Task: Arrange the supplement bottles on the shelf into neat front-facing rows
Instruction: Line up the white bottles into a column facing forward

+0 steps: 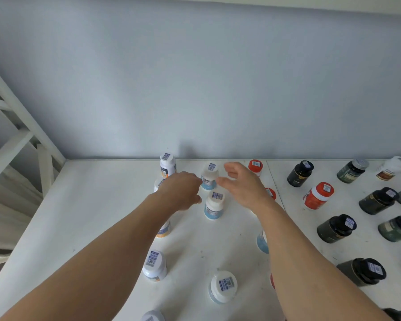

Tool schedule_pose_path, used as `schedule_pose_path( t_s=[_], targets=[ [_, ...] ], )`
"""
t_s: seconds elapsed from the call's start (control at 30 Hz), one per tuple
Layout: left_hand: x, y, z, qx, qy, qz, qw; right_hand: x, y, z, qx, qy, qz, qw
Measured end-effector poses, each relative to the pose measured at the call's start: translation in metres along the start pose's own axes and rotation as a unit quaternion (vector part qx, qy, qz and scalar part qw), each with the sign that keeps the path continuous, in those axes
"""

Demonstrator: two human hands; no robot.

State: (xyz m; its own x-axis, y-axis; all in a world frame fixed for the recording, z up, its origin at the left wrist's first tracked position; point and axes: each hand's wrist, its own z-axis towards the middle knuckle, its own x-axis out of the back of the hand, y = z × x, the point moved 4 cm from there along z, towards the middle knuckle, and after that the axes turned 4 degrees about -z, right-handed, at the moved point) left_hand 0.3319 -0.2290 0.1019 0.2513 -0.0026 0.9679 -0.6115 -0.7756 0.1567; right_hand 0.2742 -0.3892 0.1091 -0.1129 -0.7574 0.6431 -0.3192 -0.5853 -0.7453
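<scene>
A: Where do the hands sit?

B: Both reach over the white shelf [97, 205] toward the wall [195, 77]. The left hand [181, 191] is at 9 o'clock of a white-capped blue bottle [209, 178]; the right hand [243, 184] is at 3 o'clock of it.

A: Is either one holding it?

B: The right hand is spread, thumb and fingers apart, with its fingertips just beside the bottle and a gap showing. The left hand's fingers are bent toward the bottle, but its back hides them, so I cannot tell whether they touch or pinch it.

A: And the rest of that column?

B: A 2nd blue bottle [214, 206] stands upright at 6 o'clock of the 1st, between the 2 wrists. A 3rd [223, 287] stands further toward 6, near the front. Another blue one [262, 242] is partly hidden behind the right forearm.

A: Left of those?

B: A white bottle with an orange band [167, 165] stands by the wall at 11 o'clock of the left hand. One more [155, 265] is at 6 o'clock, under the left forearm's line, and another [164, 229] peeks from beneath that arm.

A: The right side?

B: A red-capped bottle [255, 166] by the wall at 1 o'clock of the right hand, a red bottle [318, 195] at 3 o'clock, and dark bottles [336, 228] spaced apart beyond it, all with barcode stickers on the caps.
</scene>
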Motion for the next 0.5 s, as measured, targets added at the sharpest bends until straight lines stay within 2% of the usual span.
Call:
schedule_pose_path(
  t_s=[0.07, 0.27, 0.37, 0.5],
  targets=[
    [0.004, -0.004, 0.007, 0.02, -0.001, -0.003, 1.0, 0.004, -0.007, 0.018, 0.014, 0.0, -0.025, 1.0],
    [0.009, -0.014, 0.026, 0.067, -0.01, -0.01, 0.998, -0.014, -0.011, 0.059, 0.027, -0.109, -0.115, 0.987],
    [0.009, -0.016, 0.031, 0.078, -0.017, -0.026, 0.996, -0.02, -0.008, 0.067, 0.036, -0.114, -0.139, 0.983],
    [0.006, -0.017, 0.038, 0.082, -0.027, -0.05, 0.995, -0.015, -0.011, 0.069, 0.037, -0.103, -0.103, 0.989]
  ],
)
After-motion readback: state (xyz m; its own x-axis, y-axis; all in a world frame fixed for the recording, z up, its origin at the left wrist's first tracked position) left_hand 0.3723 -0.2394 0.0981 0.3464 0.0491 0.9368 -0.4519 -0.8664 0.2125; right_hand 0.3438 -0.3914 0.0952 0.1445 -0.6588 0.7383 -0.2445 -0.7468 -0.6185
